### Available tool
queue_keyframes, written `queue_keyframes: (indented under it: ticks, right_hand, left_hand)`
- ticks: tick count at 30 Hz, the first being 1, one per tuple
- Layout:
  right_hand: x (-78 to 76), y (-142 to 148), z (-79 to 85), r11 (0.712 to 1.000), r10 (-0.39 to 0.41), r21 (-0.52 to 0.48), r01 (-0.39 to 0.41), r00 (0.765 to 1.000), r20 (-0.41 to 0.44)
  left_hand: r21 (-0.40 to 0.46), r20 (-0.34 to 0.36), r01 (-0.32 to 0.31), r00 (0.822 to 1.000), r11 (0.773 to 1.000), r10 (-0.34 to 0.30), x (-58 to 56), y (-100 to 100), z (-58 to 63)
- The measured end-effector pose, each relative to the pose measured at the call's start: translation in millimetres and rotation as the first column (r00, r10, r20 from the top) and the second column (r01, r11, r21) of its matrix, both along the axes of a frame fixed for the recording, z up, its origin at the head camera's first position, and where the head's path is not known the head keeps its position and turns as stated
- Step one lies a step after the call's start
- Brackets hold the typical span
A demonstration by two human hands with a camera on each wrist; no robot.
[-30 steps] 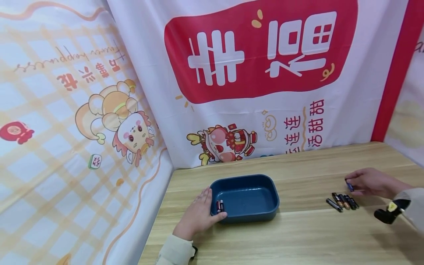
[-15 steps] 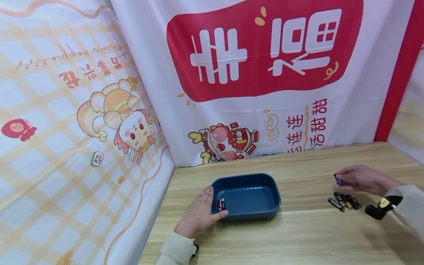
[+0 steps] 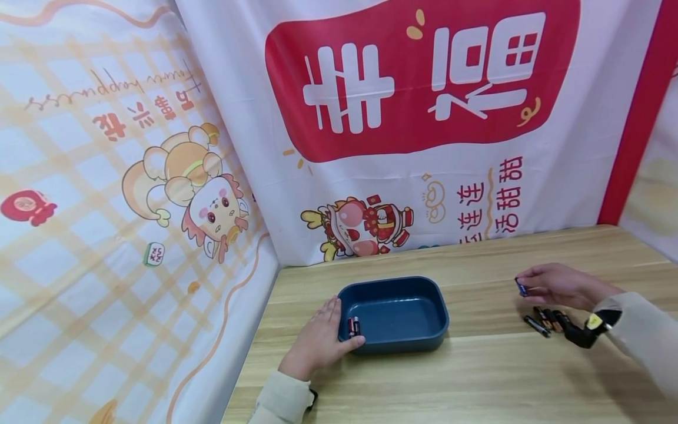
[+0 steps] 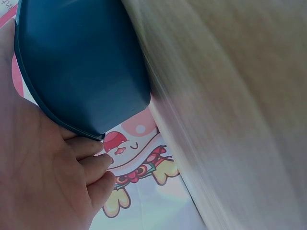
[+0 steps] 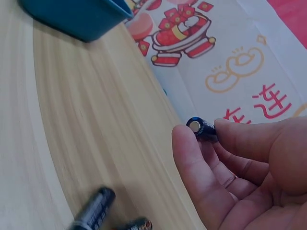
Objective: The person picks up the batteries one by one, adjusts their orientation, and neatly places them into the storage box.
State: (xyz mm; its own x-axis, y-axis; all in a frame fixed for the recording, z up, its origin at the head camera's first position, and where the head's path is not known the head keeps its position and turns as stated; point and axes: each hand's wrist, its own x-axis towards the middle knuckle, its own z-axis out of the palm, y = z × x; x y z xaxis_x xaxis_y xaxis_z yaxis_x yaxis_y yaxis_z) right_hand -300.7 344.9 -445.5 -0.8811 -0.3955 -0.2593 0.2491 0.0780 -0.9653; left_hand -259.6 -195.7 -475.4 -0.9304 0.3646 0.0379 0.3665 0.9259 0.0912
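Note:
In the head view my left hand [image 3: 315, 338] rests at the left end of a dark blue plastic box [image 3: 444, 321], its fingers along the rim and its thumb across the front corner. Two batteries [image 3: 354, 327] lie inside the box, next to that thumb. To the right, above the table, my right hand [image 3: 564, 285] pinches a dark blue battery [image 5: 201, 128] between thumb and index finger, the battery's metal end showing in the right wrist view. Below that hand several loose batteries [image 3: 545, 318] lie grouped on the table, partly hidden by the black wrist camera.
The wooden table [image 3: 477, 377] reaches back to a hanging white cloth [image 3: 413, 176] with red print. Another patterned cloth [image 3: 79, 265] borders the table on the left. One dark battery [image 3: 537, 325] lies at the left edge of the loose group.
My right hand has moved left with the pinched battery, passing above the loose batteries towards the box. My left hand and the box stay where they were.

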Motion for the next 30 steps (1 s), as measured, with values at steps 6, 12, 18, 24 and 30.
queue_keyframes:
  ticks: [6,12,18,24,30]
  right_hand:
    - [-2.1,-18.6,5.8,1.000,0.003,-0.026,-0.003,1.000,-0.008]
    - [-4.8,-36.9,4.6,0.998,0.002,-0.061,-0.003,1.000,-0.017]
    - [-4.5,-48.6,4.5,0.999,0.003,-0.039,-0.004,0.999,-0.035]
    - [-6.3,-63.3,11.7,1.000,0.016,0.021,-0.015,0.998,-0.055]
    - [-7.8,-79.4,17.9,0.999,0.027,0.028,-0.026,0.999,-0.036]
  left_hand:
    - [0.006,-0.004,0.009,1.000,1.000,-0.009,0.1,0.5,0.7]
    - [0.021,-0.008,0.007,1.000,1.000,-0.006,1.4,-0.9,1.8]
    - [0.010,0.005,0.002,1.000,1.000,-0.002,1.4,-0.5,-1.4]
    - [0.014,0.008,-0.004,1.000,1.000,0.004,-1.3,0.0,-0.9]
    - [0.010,0.004,0.002,1.000,1.000,-0.002,-2.0,-1.4,-0.3]
